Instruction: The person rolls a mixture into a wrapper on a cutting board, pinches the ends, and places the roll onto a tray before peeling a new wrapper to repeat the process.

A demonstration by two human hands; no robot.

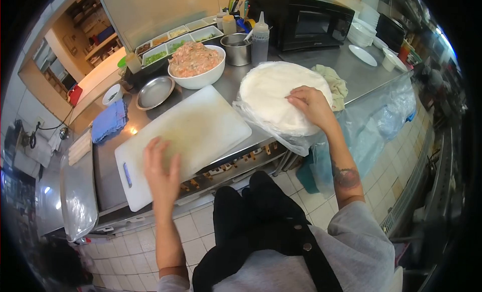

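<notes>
My right hand [309, 106] rests on a stack of round, thin white wrappers [271, 88] that lies in an opened clear plastic bag. Its fingers are pinched together at the top sheet; the exact hold is partly hidden by the hand. My left hand [161, 164] is over the left part of a white cutting board [206, 119], slightly blurred, with fingers apart and nothing in them. Behind the board stands a white bowl [203, 81] heaped with a pinkish minced filling [196, 58]. A shallow metal dish [155, 92] sits beside the bowl.
Long white rolls [80, 147] lie at the left by a blue cloth [109, 121]. Along the back are trays of chopped greens [155, 55], a metal pot [236, 50], a squeeze bottle [260, 41] and a black microwave [301, 21]. A pale green cloth [332, 83] touches the wrapper stack's right side.
</notes>
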